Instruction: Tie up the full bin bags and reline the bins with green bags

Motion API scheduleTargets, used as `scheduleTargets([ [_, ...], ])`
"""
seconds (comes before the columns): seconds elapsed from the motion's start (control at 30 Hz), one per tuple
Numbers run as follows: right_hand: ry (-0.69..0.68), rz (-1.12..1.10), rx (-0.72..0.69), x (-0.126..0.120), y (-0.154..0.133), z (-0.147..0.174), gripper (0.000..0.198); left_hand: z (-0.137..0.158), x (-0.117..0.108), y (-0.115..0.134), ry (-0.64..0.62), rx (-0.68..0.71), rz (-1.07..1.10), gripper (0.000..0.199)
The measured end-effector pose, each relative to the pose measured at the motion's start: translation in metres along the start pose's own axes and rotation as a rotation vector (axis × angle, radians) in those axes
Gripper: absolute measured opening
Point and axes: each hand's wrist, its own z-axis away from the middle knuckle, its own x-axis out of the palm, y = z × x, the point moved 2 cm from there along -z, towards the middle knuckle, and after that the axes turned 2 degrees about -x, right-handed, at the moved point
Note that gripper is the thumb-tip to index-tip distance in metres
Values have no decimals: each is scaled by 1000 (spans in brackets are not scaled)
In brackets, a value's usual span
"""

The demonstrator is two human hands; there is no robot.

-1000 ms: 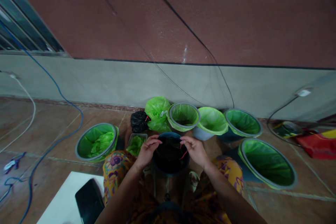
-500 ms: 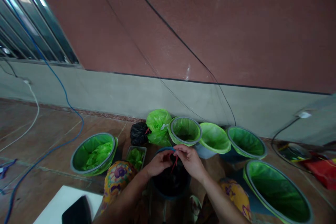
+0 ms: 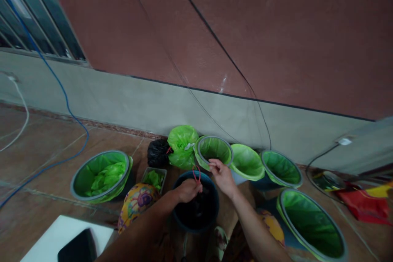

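My left hand (image 3: pixel 188 190) is closed on a red drawstring (image 3: pixel 196 173), whose loop stands up above the fist. It is over a dark bin (image 3: pixel 216 202) between my knees; the bin's inside is dark, and I cannot make out what lies at its bottom. My right hand (image 3: pixel 222 177) hovers to the right of the bin's rim, fingers loosely bent and apart, with nothing visible in them. Just beyond its fingertips stands a grey-rimmed bin with a green liner (image 3: pixel 215 150).
Other green-lined bins stand to the right (image 3: pixel 245 161), farther right (image 3: pixel 281 168) and near right (image 3: pixel 313 225). At left is a bin with loose green bags (image 3: pixel 107 178). Tied green (image 3: pixel 183 147) and black bags (image 3: pixel 158 152) sit by the wall. A phone (image 3: pixel 78 247) lies on a white surface.
My hands were together at the red drawstring over the bin. My right hand has come away to the right; my left holds the string slightly lower. The view has shifted.
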Motion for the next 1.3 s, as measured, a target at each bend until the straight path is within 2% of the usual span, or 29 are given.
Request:
scheduleTargets([
  [0.03,39,42,32,1,13,5,29,-1,0,-2,2,1,25,47],
  [0.07,23,75,51,4,24,12,28,-1,1,-3,1,0,54,49],
  [0.17,-174,85,47,23,40,35,28,-5,4,-7,-5,-20,119,49],
  [0.23,-222,103,74,36,39,47,26,-8,6,-9,-4,-30,150,46],
  [0.37,-111,244,196,45,37,53,23,-13,8,-13,-15,-44,203,45],
  [0.47,-75,240,195,44,44,50,23,-13,8,-17,-13,-61,248,46],
  [0.57,36,99,275,40,56,51,23,-12,9,-24,43,-150,384,47],
  [0.67,120,-193,436,43,62,61,28,-11,9,-29,104,-226,470,48],
  [0.77,7,-414,484,53,56,74,34,-10,6,-30,125,-255,512,41],
  [0.87,-143,-419,487,59,52,84,33,-8,1,-26,119,-272,411,28],
  [0.93,-137,-320,470,57,54,82,26,-6,-2,-22,107,-264,312,20],
  [1.0,-66,-226,417,53,57,74,20,-4,-4,-17,98,-239,243,15],
  [1.1,-59,-203,359,52,58,58,21,0,-5,-10,82,-132,28,16],
  [1.2,-174,-302,419,63,58,52,21,2,-3,-3,104,18,-195,21],
  [1.3,-193,-429,472,73,56,57,19,3,1,0,106,114,-287,21],
])
